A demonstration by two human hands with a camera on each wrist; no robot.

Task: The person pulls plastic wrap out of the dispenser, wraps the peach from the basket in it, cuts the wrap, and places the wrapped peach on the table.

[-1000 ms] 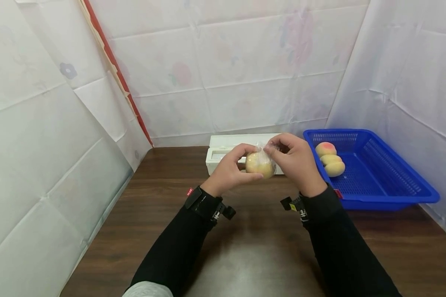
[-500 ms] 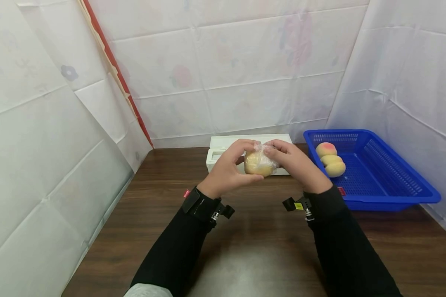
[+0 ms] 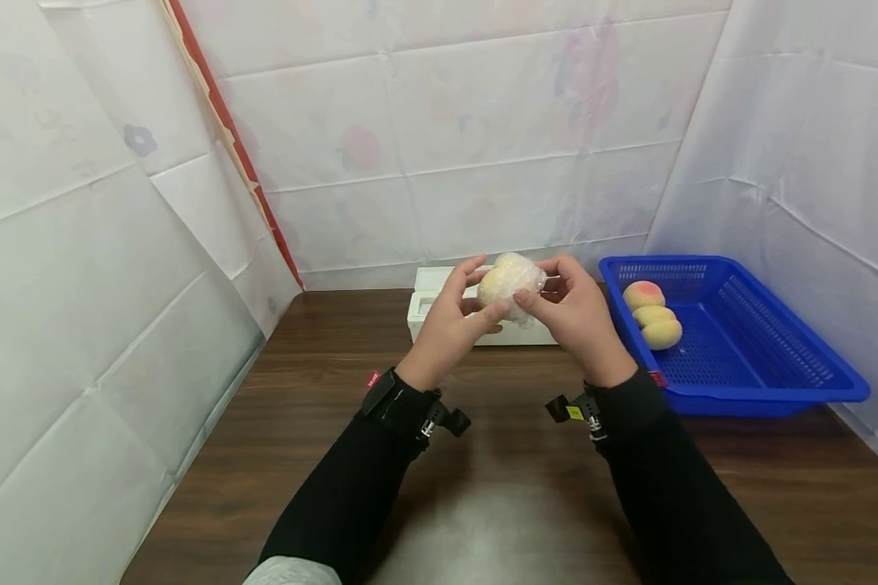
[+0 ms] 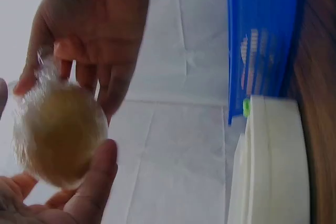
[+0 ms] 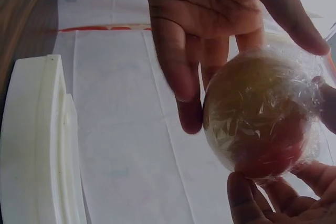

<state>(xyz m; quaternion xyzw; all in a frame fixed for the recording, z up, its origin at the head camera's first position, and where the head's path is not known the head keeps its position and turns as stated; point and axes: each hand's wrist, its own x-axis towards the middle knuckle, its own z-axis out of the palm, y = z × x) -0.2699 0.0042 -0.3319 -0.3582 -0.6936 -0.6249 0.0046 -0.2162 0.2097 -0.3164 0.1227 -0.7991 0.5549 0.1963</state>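
Observation:
A yellow peach (image 3: 510,280) wrapped in crinkled clear film is held up between both hands over the table. My left hand (image 3: 446,325) grips its left side with thumb and fingers; my right hand (image 3: 581,317) holds the film-covered right side, thumb in front. Reddish skin shows through the film on the peach (image 5: 262,119) in the right wrist view. Loose film (image 4: 44,77) sticks out at one end in the left wrist view. Behind the hands stands a long white box (image 3: 515,335) with a raised lid, partly hidden by them.
A blue plastic basket (image 3: 775,394) stands on the right, with several unwrapped peaches (image 3: 644,294) along its left side. The dark wooden table (image 3: 322,455) is enclosed by white sheeting (image 3: 468,138) at the back and both sides.
The peach has been raised slightly and turned, so its cleft top now shows. My right fingers have gone from pulling at the loose film to lying against the wrapped side.

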